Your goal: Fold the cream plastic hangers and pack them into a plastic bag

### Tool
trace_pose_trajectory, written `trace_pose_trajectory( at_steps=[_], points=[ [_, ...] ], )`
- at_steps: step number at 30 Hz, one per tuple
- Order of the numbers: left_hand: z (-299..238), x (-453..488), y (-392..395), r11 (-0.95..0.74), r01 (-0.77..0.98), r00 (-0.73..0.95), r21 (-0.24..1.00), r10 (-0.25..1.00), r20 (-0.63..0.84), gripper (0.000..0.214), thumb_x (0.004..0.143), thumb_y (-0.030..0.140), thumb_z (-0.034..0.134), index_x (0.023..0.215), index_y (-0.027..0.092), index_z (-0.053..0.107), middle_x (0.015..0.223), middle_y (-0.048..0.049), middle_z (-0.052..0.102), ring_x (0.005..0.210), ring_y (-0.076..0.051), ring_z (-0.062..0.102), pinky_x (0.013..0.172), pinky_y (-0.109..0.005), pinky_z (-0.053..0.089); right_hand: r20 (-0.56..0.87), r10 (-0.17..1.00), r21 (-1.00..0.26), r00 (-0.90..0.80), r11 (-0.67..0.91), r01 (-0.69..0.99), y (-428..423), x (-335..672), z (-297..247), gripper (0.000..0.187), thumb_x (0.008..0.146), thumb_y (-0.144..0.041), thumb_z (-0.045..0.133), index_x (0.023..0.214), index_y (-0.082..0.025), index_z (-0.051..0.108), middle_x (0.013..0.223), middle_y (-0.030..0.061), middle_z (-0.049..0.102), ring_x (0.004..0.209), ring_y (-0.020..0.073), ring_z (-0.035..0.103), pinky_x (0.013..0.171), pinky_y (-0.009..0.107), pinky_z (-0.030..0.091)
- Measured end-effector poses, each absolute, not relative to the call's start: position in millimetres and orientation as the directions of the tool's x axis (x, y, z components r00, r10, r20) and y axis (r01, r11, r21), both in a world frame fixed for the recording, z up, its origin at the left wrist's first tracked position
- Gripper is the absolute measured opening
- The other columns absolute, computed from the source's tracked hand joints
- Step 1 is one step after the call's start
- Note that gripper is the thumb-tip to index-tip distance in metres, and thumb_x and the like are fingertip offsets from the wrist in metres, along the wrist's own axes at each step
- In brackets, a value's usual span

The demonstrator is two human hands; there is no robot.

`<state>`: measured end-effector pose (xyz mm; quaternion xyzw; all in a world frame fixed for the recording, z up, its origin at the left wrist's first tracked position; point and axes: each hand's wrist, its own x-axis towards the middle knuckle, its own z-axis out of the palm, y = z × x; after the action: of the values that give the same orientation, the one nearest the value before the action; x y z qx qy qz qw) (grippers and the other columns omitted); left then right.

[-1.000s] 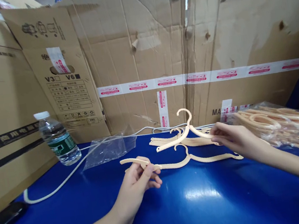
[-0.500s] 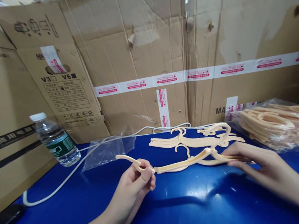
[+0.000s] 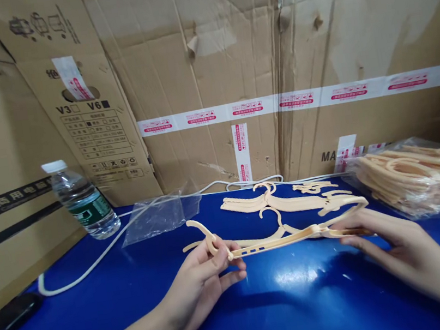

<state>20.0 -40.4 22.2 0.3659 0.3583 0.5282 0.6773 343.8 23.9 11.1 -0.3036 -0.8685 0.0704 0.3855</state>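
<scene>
My left hand (image 3: 206, 280) pinches the left end of a cream plastic hanger (image 3: 275, 240), beside a curved hook piece sticking up at its fingers. My right hand (image 3: 383, 237) grips the right end of the same hanger, fingers closed over it. The hanger is held flat, just above the blue table (image 3: 291, 309). Behind it, more cream hangers (image 3: 279, 203) lie loose on the table. At the right, a clear bag of hangers (image 3: 420, 176) rests on the table.
A water bottle (image 3: 83, 202) stands at the left, near an empty clear plastic bag (image 3: 161, 215). A white cable (image 3: 94, 261) runs across the table to a black object (image 3: 13, 313) at the left edge. Cardboard boxes (image 3: 205, 68) wall off the back and left.
My right hand brought a raised hanger down from the pile toward me. Both hands now hold a hanger by its ends, low and flat. The view has shifted slightly.
</scene>
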Motion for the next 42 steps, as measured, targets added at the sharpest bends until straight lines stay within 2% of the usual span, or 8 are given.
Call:
trace_pose_trajectory(
  at_steps=[12,21,25,29,33,38,40,42],
  points=[
    [25,22,-40,0.167,-0.406,0.094,0.898,0.986,-0.141,0.037,0.066,0.036,0.09,0.069,0.014,0.06,0.071,-0.0006,0.062,0.066,-0.012,0.058,0.062,-0.022,0.052,0.679,0.528,-0.283,-0.51,0.829,0.481,15,340,12,0.013,0.091,-0.018,0.056,0.097,-0.027,0.062,0.088,0.0028,0.068,0.08,0.0205,0.069,0.066,0.025,0.056],
    [24,24,-41,0.144,-0.376,-0.064,0.916,0.982,-0.18,0.049,0.049,0.038,0.097,0.063,0.016,0.056,0.065,0.0042,0.06,0.057,-0.008,0.055,0.054,-0.018,0.052,0.686,0.463,-0.208,-0.562,0.864,0.458,5,330,17,0.023,0.091,-0.013,0.053,0.106,-0.028,0.06,0.091,0.0045,0.07,0.079,0.0191,0.07,0.067,0.022,0.057],
    [23,26,-40,0.101,-0.4,-0.124,0.911,0.979,-0.163,0.051,0.045,0.037,0.098,0.063,0.016,0.055,0.063,0.0061,0.058,0.056,-0.007,0.055,0.051,-0.016,0.052,0.671,0.481,-0.242,-0.564,0.862,0.446,-1,327,17,0.024,0.093,-0.015,0.053,0.111,-0.028,0.059,0.091,0.0034,0.071,0.078,0.0187,0.07,0.068,0.023,0.057],
    [24,27,-41,0.064,-0.45,-0.146,0.891,0.979,-0.144,0.048,0.046,0.034,0.098,0.066,0.017,0.058,0.07,0.0047,0.064,0.065,-0.009,0.062,0.065,-0.02,0.059,0.666,0.535,-0.294,-0.52,0.829,0.476,-2,327,15,0.021,0.094,-0.02,0.054,0.112,-0.029,0.061,0.096,0.0034,0.072,0.082,0.0195,0.071,0.069,0.023,0.058],
    [23,26,-42,0.049,-0.441,-0.161,0.896,0.978,-0.132,0.044,0.05,0.034,0.097,0.068,0.016,0.061,0.077,0.0009,0.068,0.077,-0.013,0.068,0.073,-0.019,0.057,0.648,0.641,-0.431,-0.411,0.754,0.496,0,326,16,0.011,0.093,-0.031,0.059,0.102,-0.026,0.063,0.086,0.0027,0.073,0.07,0.018,0.072,0.06,0.02,0.058],
    [14,30,-50,0.118,-0.193,-0.071,0.974,0.988,-0.134,0.028,0.07,0.034,0.085,0.078,0.018,0.064,0.085,-0.0038,0.07,0.075,-0.018,0.07,0.066,-0.025,0.058,0.598,0.726,-0.55,-0.34,0.68,0.485,7,329,20,0.015,0.093,-0.038,0.058,0.096,-0.023,0.062,0.085,0.0048,0.071,0.071,0.0194,0.071,0.06,0.022,0.059],
    [10,32,-58,-0.048,0.064,0.075,0.997,0.996,0.043,0.01,0.079,0.025,0.075,0.083,0.02,0.067,0.087,-0.006,0.072,0.081,-0.023,0.071,0.071,-0.031,0.059,0.565,0.741,-0.557,-0.363,0.667,0.494,9,332,21,0.016,0.094,-0.038,0.057,0.097,-0.023,0.062,0.086,0.0054,0.071,0.073,0.0203,0.07,0.06,0.023,0.058],
    [6,32,-67,-0.387,0.283,0.281,0.878,0.908,0.31,0.015,0.083,0.017,0.067,0.096,0.024,0.072,0.099,-0.009,0.074,0.096,-0.029,0.068,0.086,-0.039,0.055,0.525,0.748,-0.558,-0.406,0.662,0.499,11,334,19,0.015,0.095,-0.036,0.055,0.098,-0.023,0.062,0.088,0.0052,0.07,0.074,0.0201,0.069,0.061,0.024,0.058]
  ],
)
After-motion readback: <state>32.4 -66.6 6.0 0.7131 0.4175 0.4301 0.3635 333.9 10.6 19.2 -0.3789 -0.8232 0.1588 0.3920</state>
